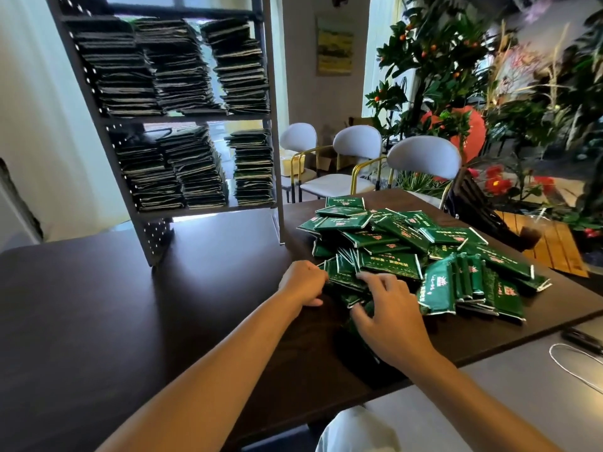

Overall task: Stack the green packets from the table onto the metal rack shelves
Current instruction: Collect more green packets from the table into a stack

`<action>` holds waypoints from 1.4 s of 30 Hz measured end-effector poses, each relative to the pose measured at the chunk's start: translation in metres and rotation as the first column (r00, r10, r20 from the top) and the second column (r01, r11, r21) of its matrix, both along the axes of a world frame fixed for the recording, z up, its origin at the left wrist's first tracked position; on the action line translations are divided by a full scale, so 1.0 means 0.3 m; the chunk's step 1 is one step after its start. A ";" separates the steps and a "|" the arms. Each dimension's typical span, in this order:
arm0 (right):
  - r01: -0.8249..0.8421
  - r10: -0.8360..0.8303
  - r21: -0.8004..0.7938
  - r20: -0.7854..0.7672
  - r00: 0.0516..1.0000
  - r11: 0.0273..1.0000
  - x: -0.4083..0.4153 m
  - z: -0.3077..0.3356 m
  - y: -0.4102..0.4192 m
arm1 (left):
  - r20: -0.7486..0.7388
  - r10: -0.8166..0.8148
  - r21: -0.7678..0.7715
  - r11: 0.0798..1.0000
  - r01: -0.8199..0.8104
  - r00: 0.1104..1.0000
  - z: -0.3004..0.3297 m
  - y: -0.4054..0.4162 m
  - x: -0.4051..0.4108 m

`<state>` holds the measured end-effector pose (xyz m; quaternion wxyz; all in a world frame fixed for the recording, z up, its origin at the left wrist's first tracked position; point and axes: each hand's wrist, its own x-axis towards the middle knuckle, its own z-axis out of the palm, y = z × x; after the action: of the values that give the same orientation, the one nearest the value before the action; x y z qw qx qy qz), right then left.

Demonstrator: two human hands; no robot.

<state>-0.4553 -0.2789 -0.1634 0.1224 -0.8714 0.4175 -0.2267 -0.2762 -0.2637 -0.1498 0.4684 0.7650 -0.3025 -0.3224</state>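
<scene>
Head view | green packets (pixel 408 252): loose heap on dark bench (pixel 130 305), right of metal rack (pixel 182 119) (both shelves hold three stacks each) | left hand (pixel 301 282): fingers curled, gripping packets at heap's near edge | right hand (pixel 388 314): fingers spread, touching packets beside it | white chairs (pixel 357 158) behind bench.

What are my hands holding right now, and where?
Both the left hand and right hand touch green packets at the pile's near edge; a closed grip cannot be told.
</scene>
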 end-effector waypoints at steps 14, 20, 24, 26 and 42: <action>-0.427 0.396 0.240 0.168 0.903 0.872 0.208 -0.044 0.136 | -0.201 -0.019 -0.218 0.976 -0.026 0.979 0.105 0.369 0.272; -0.423 0.384 0.179 0.214 0.898 0.888 0.249 -0.013 0.153 | -0.117 0.131 -0.177 0.973 -0.150 0.985 -0.006 0.356 0.279; -0.006 -0.014 -0.050 -0.393 0.919 0.999 0.232 0.026 0.141 | -0.211 0.106 -0.184 0.972 -0.146 0.972 0.020 0.399 0.339; 0.057 -0.029 0.046 -0.468 0.883 0.997 0.241 0.041 0.134 | -0.239 0.113 -0.176 0.972 -0.158 0.964 0.030 0.423 0.369; -0.570 0.245 0.321 0.668 0.703 0.756 0.492 0.105 0.072 | -0.387 -0.077 -0.314 0.948 -0.052 0.919 0.002 0.412 0.388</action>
<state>-0.3077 -0.2574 -0.1318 0.5181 -0.7648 0.1903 -0.3324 -0.1599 -0.1402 -0.1493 0.6346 0.5967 -0.2549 -0.4197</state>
